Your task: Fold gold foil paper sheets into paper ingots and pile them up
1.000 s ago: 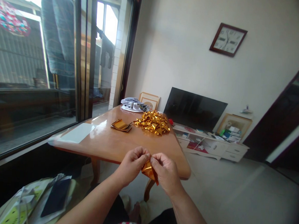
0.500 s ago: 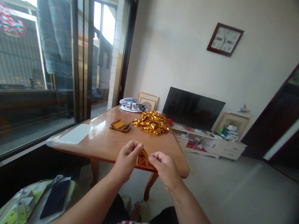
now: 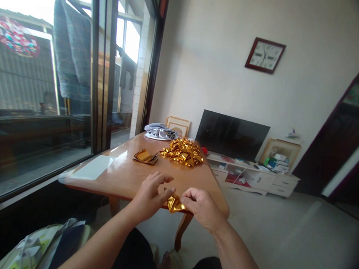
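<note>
A small piece of folded gold foil paper [image 3: 175,205] hangs at the near edge of the wooden table. My right hand [image 3: 204,208] pinches its right corner between thumb and fingers. On the other side, my left hand [image 3: 150,197] has its fingers spread, with the thumb at the foil's left edge; whether it touches is unclear. Further back on the table lies a heap of shiny folded gold foil pieces [image 3: 183,152]. Left of the heap sits a stack of flat gold paper sheets [image 3: 145,156].
The wooden table [image 3: 125,178] carries a pale sheet [image 3: 92,167] at left and folded cloth [image 3: 159,131] at the far end. A stool with a dark flat device [image 3: 66,243] stands lower left. Beyond are a television [image 3: 231,133] and a white cabinet [image 3: 260,182].
My left hand has loosened from a pinch on the foil and spread its fingers. The foil has tilted and caught the light, still in my right hand. The view has tipped slightly upward.
</note>
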`<state>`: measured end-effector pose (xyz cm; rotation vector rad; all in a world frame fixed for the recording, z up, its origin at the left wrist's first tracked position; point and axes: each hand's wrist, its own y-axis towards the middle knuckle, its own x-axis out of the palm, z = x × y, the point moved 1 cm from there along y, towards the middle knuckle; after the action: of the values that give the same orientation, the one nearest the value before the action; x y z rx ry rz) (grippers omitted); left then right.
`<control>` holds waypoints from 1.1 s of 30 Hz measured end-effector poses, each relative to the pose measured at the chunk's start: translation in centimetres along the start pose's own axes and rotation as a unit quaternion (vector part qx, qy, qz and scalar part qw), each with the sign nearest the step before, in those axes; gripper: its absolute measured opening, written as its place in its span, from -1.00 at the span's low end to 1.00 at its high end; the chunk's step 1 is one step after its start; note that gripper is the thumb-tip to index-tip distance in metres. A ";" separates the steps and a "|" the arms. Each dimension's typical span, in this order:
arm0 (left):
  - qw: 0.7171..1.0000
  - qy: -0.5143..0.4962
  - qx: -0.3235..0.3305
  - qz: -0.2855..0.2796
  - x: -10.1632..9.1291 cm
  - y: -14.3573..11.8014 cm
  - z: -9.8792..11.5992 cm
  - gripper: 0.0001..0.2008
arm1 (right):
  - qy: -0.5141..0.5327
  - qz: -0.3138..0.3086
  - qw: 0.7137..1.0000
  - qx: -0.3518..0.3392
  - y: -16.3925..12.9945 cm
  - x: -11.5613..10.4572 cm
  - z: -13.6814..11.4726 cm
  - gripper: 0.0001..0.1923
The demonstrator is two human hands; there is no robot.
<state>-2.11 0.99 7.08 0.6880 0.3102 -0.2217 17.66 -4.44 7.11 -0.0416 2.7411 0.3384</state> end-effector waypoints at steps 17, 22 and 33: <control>0.990 0.062 -0.037 -0.122 -1.0 -1.3 0.2 -0.77 | -0.057 -0.051 0.997 -0.004 0.4 -0.9 -1.1 -0.80; 0.990 0.072 -0.011 -0.122 -0.9 -0.8 0.7 -0.90 | -0.092 -0.077 0.993 -0.019 0.9 -0.3 -1.5 -0.81; 0.980 -0.108 -0.099 -0.134 0.7 -1.3 -0.1 -0.74 | 0.014 -0.084 0.996 0.021 0.7 -1.2 -1.2 -0.73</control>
<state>-1.87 0.02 5.98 0.4192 0.2123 -0.5126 18.27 -4.02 8.79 -0.2648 2.7473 0.2361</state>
